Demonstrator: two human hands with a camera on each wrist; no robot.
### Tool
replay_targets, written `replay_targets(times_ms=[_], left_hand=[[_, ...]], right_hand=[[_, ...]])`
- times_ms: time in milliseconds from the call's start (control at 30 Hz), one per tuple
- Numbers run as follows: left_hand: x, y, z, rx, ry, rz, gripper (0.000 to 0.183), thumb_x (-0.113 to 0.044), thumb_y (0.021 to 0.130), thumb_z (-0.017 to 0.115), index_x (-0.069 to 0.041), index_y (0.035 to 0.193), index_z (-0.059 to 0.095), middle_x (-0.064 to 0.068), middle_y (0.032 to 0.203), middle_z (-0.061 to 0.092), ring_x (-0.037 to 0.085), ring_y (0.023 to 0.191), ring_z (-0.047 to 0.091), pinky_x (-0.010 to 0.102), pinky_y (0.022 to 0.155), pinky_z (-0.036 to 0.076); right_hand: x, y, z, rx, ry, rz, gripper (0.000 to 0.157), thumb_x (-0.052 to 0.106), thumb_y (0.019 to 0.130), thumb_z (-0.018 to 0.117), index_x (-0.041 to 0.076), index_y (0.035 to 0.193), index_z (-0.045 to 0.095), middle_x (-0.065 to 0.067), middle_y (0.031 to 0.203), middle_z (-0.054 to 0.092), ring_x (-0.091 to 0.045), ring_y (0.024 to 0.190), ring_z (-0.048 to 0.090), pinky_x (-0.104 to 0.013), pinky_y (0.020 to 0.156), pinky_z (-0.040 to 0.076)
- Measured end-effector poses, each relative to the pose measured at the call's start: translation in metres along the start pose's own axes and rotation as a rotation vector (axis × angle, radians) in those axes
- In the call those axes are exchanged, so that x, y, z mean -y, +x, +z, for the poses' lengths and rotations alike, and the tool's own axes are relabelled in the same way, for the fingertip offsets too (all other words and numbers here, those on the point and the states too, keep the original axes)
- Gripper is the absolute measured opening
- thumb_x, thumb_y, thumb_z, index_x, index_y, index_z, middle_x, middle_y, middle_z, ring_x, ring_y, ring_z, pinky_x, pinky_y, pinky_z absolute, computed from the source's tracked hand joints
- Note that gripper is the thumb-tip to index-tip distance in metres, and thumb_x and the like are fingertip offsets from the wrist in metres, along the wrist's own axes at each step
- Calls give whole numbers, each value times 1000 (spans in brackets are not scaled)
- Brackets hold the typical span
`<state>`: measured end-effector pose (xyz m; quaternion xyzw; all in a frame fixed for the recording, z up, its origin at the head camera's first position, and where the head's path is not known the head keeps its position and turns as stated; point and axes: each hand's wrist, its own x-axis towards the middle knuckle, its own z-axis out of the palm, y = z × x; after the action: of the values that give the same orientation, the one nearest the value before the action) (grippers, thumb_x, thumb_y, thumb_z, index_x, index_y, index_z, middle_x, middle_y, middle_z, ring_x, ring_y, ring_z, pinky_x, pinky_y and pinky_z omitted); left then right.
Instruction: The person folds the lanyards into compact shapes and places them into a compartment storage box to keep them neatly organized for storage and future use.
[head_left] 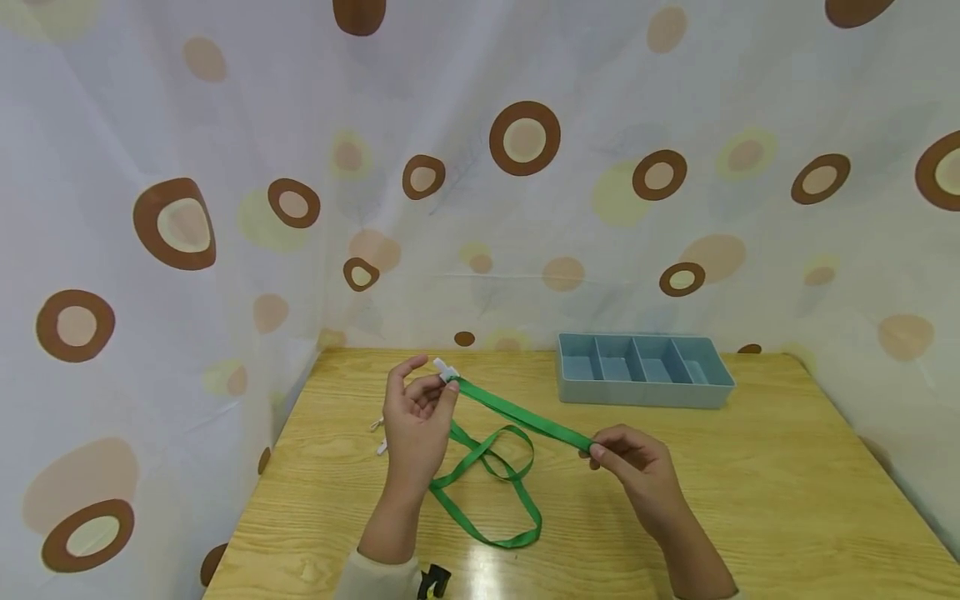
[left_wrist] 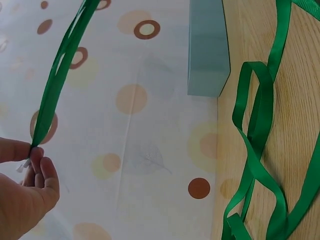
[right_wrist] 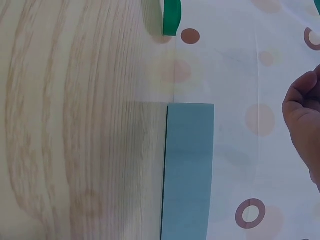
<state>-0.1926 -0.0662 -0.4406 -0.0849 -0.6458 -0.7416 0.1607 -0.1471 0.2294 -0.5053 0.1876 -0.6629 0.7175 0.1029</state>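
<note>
A green ribbon (head_left: 517, 410) is stretched between the two hands above the table, doubled along this stretch. My left hand (head_left: 417, 421) pinches its upper end, where a small white clip (head_left: 445, 369) is attached, between thumb and fingers. In the left wrist view the left hand (left_wrist: 30, 195) grips the ribbon (left_wrist: 55, 82) at its gathered end, the white piece mostly hidden by the fingers. With thumb and fingertips, my right hand (head_left: 637, 467) pinches the ribbon farther along, lower and to the right. The rest of the ribbon hangs down and lies in loose loops on the tabletop.
A blue-grey tray (head_left: 645, 393) with several compartments stands at the back right of the wooden table (head_left: 780, 483). Small white pieces (head_left: 382, 447) lie left of the left hand. A patterned curtain (head_left: 465, 217) borders the table behind and at the sides.
</note>
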Motion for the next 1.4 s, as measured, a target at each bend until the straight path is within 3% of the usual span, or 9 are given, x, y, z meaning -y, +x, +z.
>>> replay_targets(times_ms=[200,433,700,1033,1400], left_hand=[[1,-1,1,5,-13,9,50,3,101,67,-10,145,49,21,115,70,21,105,70,22,90,60],[4,-1,1,-2,-22,22,52,7,99,68,-9,145,49,24,113,70,19,103,70,21,89,60],[6,-3,1,2,-24,37,52,4,99,69,-9,145,49,23,112,70,19,101,71,22,89,61],[9,-3,3,33,-16,27,52,2,99,71,-10,144,49,21,110,71,20,101,71,23,88,61],[8,-7,6,60,-1,-16,50,-1,99,72,-14,143,51,18,109,70,23,102,71,23,87,61]], right_hand=[[0,1,-1,-108,-34,67,14,-10,98,67,-8,111,72,3,94,81,-10,82,72,-26,75,62],[1,1,-2,-148,-86,149,19,-2,100,70,-7,118,71,6,93,81,-10,77,69,-25,73,60],[-1,1,-3,-173,-70,170,16,-2,101,69,-13,113,68,2,89,81,-14,73,68,-25,72,61],[-3,-1,0,-294,-85,167,16,-10,94,73,-7,109,70,6,81,77,-9,72,70,-23,65,58],[8,-2,10,-386,-352,180,21,-11,89,70,1,105,72,5,74,72,-13,70,62,-24,66,53]])
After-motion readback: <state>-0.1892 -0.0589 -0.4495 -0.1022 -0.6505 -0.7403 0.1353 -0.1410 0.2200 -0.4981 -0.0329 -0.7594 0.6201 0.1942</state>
